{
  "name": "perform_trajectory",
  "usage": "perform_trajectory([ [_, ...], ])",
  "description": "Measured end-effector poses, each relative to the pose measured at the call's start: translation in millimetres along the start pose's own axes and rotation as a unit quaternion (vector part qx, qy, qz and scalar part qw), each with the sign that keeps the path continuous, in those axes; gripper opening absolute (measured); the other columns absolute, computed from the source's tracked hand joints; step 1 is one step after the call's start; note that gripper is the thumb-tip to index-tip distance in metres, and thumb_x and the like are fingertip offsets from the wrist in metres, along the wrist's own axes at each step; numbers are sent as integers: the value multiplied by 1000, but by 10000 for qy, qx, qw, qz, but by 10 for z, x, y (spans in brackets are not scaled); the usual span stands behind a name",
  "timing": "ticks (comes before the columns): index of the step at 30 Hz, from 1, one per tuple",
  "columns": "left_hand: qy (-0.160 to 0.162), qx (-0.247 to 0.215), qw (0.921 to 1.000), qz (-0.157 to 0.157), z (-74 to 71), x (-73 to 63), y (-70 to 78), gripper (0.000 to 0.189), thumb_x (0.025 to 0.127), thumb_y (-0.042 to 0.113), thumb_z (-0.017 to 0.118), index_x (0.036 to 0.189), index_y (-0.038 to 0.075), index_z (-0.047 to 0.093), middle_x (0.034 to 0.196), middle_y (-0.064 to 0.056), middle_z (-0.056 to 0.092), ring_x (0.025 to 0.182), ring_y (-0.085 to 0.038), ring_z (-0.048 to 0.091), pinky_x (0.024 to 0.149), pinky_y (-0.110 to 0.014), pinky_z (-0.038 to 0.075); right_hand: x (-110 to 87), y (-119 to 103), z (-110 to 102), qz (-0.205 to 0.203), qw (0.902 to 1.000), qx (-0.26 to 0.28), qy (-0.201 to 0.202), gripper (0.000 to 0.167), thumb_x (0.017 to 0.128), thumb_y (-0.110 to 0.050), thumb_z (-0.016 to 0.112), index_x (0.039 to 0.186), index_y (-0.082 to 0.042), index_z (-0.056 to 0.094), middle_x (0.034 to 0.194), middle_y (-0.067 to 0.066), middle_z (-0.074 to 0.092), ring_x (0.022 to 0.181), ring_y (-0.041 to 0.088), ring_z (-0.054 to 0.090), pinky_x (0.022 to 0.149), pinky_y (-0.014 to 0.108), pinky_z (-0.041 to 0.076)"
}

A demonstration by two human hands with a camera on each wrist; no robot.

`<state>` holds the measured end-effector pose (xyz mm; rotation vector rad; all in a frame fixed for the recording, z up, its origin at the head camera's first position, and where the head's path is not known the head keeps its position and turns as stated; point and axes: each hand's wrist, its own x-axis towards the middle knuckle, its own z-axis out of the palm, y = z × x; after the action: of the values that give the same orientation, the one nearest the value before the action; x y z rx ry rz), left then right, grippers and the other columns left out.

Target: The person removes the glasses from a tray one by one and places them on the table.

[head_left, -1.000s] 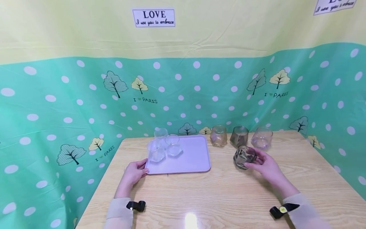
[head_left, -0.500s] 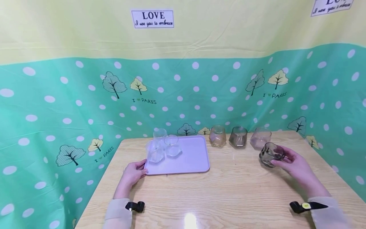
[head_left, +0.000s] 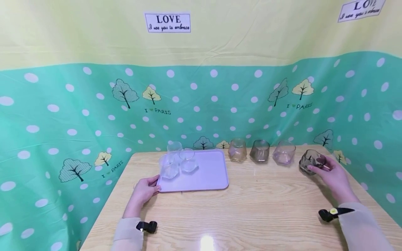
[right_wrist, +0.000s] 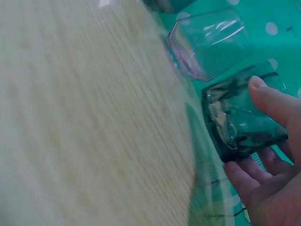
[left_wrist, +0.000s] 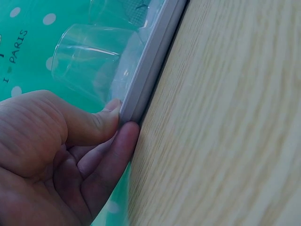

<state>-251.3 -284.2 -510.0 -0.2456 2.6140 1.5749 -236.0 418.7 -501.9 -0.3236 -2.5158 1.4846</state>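
Note:
At the tray's near left corner, my left hand (head_left: 145, 191) pinches the rim of the lilac tray (head_left: 211, 176) between thumb and fingers. Clear glass cups (head_left: 189, 166) are grouped on the tray's left part. Over at the right, my right hand (head_left: 337, 179) grips a smoky grey glass cup (head_left: 308, 163), thumb on one side and fingers on the other. In the right wrist view this grey cup (right_wrist: 240, 113) is beside a pale pinkish glass cup (right_wrist: 209, 44). Whether its base touches the table cannot be told.
Along the table's back edge stand an amber glass cup (head_left: 237, 151), a second dark grey glass cup (head_left: 260, 152) and the pinkish cup (head_left: 284, 154). A green and yellow patterned cloth (head_left: 213, 94) hangs right behind the wooden table (head_left: 238, 216).
My right hand has carried the grey cup rightward and then toward the back, to the right end of the back row. The left hand keeps its place at the tray corner.

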Motion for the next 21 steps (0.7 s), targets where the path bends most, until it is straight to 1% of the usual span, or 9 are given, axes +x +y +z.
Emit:
perform_trajectory([
  [2,-14,-50,10000,-5,0,3,-6,58,98,-9,68,153,-6,51,154,-29,50,121,-29,70,82,-31,65,63,5,23,51,9998,41,181,95,103,-44,72,168,3,20,165,36,32,146,55,39,78,4,50],
  [4,-24,-73,10000,-10,0,6,-12,58,98,-10,68,153,-6,51,154,-30,49,118,-26,70,82,-31,65,118,5,42,146,9993,77,339,95,103,-44,71,168,3,20,165,35,31,147,55,38,79,5,51],
  [7,-25,-63,10000,-19,0,5,-12,58,98,-10,68,153,-6,51,154,-30,50,117,-25,71,82,-31,65,188,-11,63,387,9979,153,500,98,103,-47,70,170,-1,15,169,32,26,151,54,34,96,16,55],
  [9,-28,-33,10000,-21,0,-2,-8,58,98,-9,68,153,-6,51,154,-30,50,117,-25,70,82,-31,65,230,-29,83,522,9966,235,597,99,103,-48,70,171,-3,13,171,30,24,153,52,32,108,25,52],
  [11,-19,-18,10000,-20,-1,0,-8,58,98,-9,68,153,-6,51,153,-30,50,119,-27,70,82,-31,65,269,-50,107,616,9951,342,689,100,102,-47,71,171,-4,13,172,29,23,154,50,30,116,34,48],
  [13,-11,23,10000,-11,-2,0,-4,57,98,-9,68,153,-6,52,153,-30,51,121,-29,69,82,-32,65,300,-66,138,682,9936,438,792,99,102,-46,72,171,-5,15,173,27,24,155,48,30,118,36,46],
  [15,7,55,10000,-10,-3,3,-5,57,98,-8,68,153,-6,52,152,-29,51,124,-32,68,82,-32,65,322,-75,167,752,9924,413,878,99,102,-45,73,172,-7,15,173,26,25,155,47,31,119,37,45],
  [17,13,92,10000,3,-3,3,-2,57,98,-8,68,152,-6,52,151,-30,52,126,-35,67,82,-32,65,333,-83,200,793,9907,526,974,96,102,-42,73,172,-8,17,173,24,26,156,45,30,121,41,43],
  [21,13,62,10000,13,2,2,3,57,98,-8,69,152,-6,52,151,-30,53,128,-37,67,82,-31,65,331,-76,240,857,9896,485,1049,92,102,-42,72,170,-3,22,173,25,26,156,45,28,125,54,36],
])
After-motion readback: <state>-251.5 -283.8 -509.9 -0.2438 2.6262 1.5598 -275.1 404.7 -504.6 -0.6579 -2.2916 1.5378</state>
